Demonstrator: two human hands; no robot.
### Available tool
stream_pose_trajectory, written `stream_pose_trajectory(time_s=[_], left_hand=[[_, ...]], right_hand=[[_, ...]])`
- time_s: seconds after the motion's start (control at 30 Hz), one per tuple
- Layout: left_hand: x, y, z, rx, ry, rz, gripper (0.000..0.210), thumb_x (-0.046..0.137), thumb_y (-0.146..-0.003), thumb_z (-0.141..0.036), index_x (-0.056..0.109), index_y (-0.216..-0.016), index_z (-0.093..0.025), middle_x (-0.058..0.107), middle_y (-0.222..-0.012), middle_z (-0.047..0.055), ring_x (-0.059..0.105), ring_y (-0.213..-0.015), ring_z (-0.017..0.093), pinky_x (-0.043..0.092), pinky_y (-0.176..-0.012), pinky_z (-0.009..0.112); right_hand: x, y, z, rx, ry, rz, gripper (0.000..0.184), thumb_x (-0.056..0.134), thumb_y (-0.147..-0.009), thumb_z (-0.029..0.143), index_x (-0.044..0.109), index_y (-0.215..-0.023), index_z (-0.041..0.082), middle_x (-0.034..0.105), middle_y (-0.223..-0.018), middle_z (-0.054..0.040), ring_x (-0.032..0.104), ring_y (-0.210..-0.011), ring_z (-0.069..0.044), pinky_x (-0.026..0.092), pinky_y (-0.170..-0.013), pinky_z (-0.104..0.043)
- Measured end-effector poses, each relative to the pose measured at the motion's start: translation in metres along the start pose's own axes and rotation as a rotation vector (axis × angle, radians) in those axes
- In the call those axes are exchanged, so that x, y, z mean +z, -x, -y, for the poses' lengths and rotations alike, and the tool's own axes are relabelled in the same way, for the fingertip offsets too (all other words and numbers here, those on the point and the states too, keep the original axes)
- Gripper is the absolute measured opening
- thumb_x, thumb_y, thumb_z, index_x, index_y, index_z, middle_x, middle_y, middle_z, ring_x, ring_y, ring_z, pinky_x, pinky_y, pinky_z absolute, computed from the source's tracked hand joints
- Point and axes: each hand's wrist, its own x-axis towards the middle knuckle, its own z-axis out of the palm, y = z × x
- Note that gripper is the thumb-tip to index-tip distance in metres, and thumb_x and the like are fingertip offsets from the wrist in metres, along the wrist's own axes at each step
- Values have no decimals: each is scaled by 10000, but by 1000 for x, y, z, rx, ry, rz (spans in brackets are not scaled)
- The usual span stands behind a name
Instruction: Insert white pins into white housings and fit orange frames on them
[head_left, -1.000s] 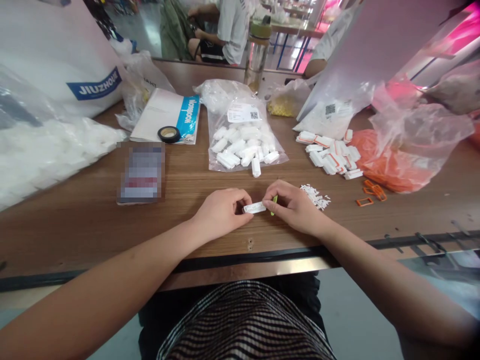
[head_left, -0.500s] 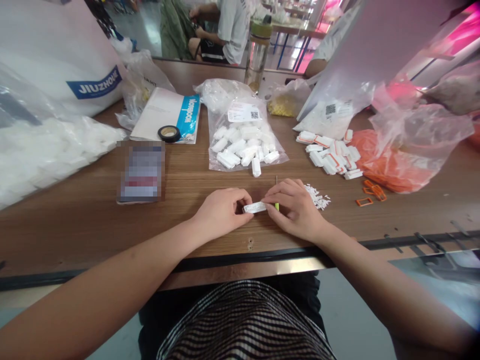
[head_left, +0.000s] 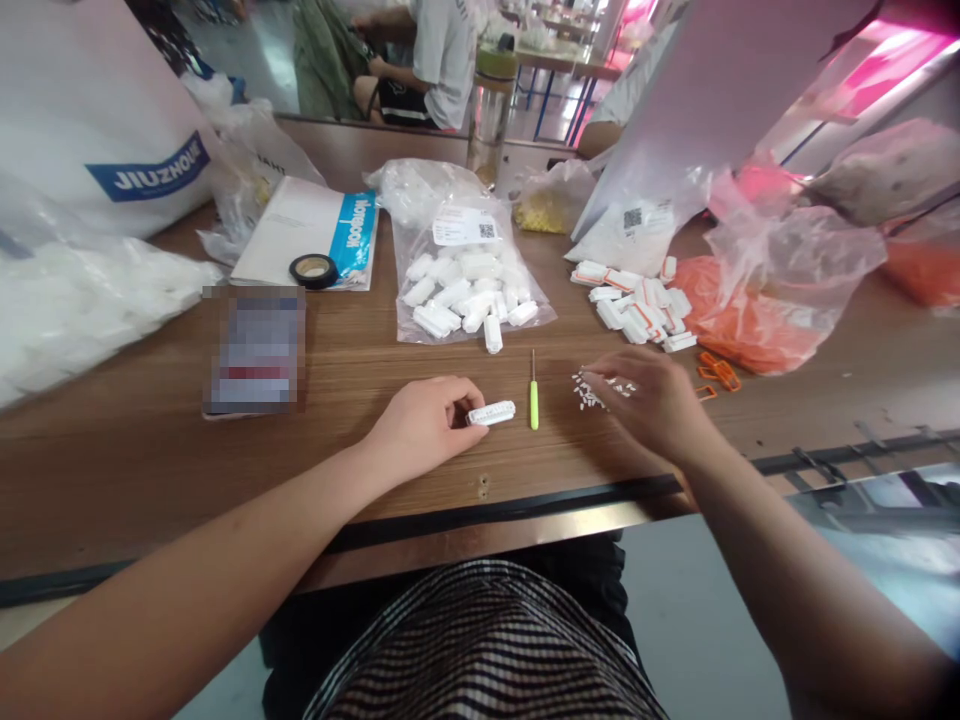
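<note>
My left hand (head_left: 424, 425) is closed, thumb and fingers pinching one end of a white plastic connector housing (head_left: 493, 413) with a row of small slots along it. The housing lies low over the table, pointing right. Just right of it lies a small screwdriver (head_left: 533, 405) with a yellow-green handle, its thin shaft pointing away from me. My right hand (head_left: 652, 400) hovers at a scatter of tiny white pieces (head_left: 589, 392) and covers part of them. Its fingertips are drawn together and slightly blurred; what is between them cannot be made out.
A bag of white housings (head_left: 472, 285) lies ahead. Orange-trimmed housings (head_left: 637, 305), loose orange frames (head_left: 718, 370) and a bag of orange parts (head_left: 757, 320) are to the right. A phone (head_left: 255, 350), notebook (head_left: 285, 235) and black tape roll (head_left: 313, 270) lie left. A bottle (head_left: 491, 120) stands behind.
My right hand has left the housing and moved right to the tiny white pieces, uncovering the screwdriver. My left hand still holds the housing. The view has turned slightly right.
</note>
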Motion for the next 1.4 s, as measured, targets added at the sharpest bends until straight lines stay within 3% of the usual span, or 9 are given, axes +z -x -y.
stream_pose_trajectory(time_s=[0.1, 0.2, 0.5, 0.63, 0.77, 0.87, 0.97, 1.1, 1.4], left_hand=[[0, 0, 0, 2, -4, -3, 133, 705, -743, -302, 693, -847, -220, 562, -633, -35, 500, -586, 117, 355, -577, 266], [-1, 0, 0, 8, 8, 0, 129, 697, -751, -299, 693, -853, -219, 563, -640, -35, 490, -576, 112, 353, -570, 262], [0, -1, 0, 10, 3, -4, 130, 698, -752, -299, 687, -852, -216, 567, -641, -32, 486, -570, 114, 353, -572, 266], [-1, 0, -1, 10, -3, 4, 135, 694, -750, -307, 687, -849, -216, 569, -642, -28, 502, -588, 121, 353, -580, 268], [-1, 0, -1, -4, 6, 10, 146, 692, -748, -309, 692, -862, -217, 567, -645, -26, 504, -593, 122, 354, -579, 268], [-1, 1, -1, -9, 21, 5, 140, 685, -750, -302, 691, -860, -216, 569, -649, -28, 498, -588, 117, 354, -580, 266], [-1, 1, -1, 0, 33, 5, 131, 681, -748, -291, 687, -853, -213, 588, -678, -25, 490, -587, 111, 352, -583, 264], [-1, 1, -1, 13, 32, -1, 121, 681, -748, -283, 683, -850, -218, 598, -699, -24, 488, -589, 111, 356, -590, 266], [-1, 1, 0, 20, 32, -5, 115, 688, -750, -283, 686, -847, -222, 598, -694, -26, 483, -585, 111, 352, -583, 262]], right_hand=[[-24, 1, -43, 261, 157, 116, 189, 631, -830, 341, 774, -834, 219, 755, -846, -38, 676, -783, -221, 471, -718, -335], [-34, 4, -67, 439, 272, 202, 214, 665, -778, 400, 788, -770, 224, 745, -731, -34, 672, -701, -232, 439, -618, -323], [-22, 11, -67, 428, 316, 169, 224, 641, -760, 406, 767, -748, 222, 737, -726, -42, 665, -708, -233, 449, -654, -333], [-23, 4, -54, 450, 292, 143, 164, 646, -746, 349, 730, -704, 214, 717, -708, -46, 652, -688, -231, 447, -647, -344], [-13, -6, -13, 253, 72, 17, 149, 641, -812, 339, 703, -755, 215, 713, -811, -50, 656, -781, -220, 482, -755, -359], [7, -12, 27, -16, -193, 85, 113, 631, -864, 304, 684, -803, 224, 687, -905, -47, 638, -876, -205, 488, -837, -367], [27, -17, 53, -137, -276, 183, 95, 620, -878, 236, 664, -794, 231, 661, -902, -34, 604, -912, -195, 477, -851, -376], [38, -21, 61, -172, -239, 235, 109, 606, -871, 186, 635, -771, 218, 636, -871, -35, 575, -875, -192, 468, -840, -388], [37, -17, 59, -219, -180, 215, 98, 593, -873, 187, 620, -785, 221, 627, -879, -39, 557, -870, -204, 460, -835, -399]])
